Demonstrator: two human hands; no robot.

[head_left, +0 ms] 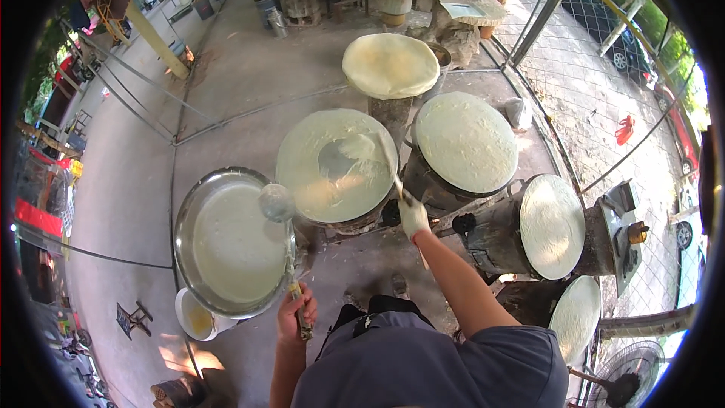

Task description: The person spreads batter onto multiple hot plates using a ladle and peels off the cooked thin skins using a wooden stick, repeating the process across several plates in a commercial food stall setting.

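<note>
My left hand (297, 311) is wrapped round the taped handle of a metal ladle (277, 202). The ladle's bowl hangs over the gap between a wide steel basin (186, 215) of pale batter (240, 245) and the middle round griddle (313, 208). My right hand (413, 215), in a white glove, grips a wooden batter spreader (396, 172). Its blade lies at the right side of that griddle, against the wet batter (302, 151). A patch near the griddle's centre looks darker and thinly coated.
Several drum stoves with batter-covered tops, such as one griddle (467, 142), curve round my right. Beyond the middle griddle is a stack of pale flatbreads (390, 66). A white bucket (195, 316) touches the basin. A small stool (134, 319), a fan (630, 374) and a wire fence (596, 68) stand around.
</note>
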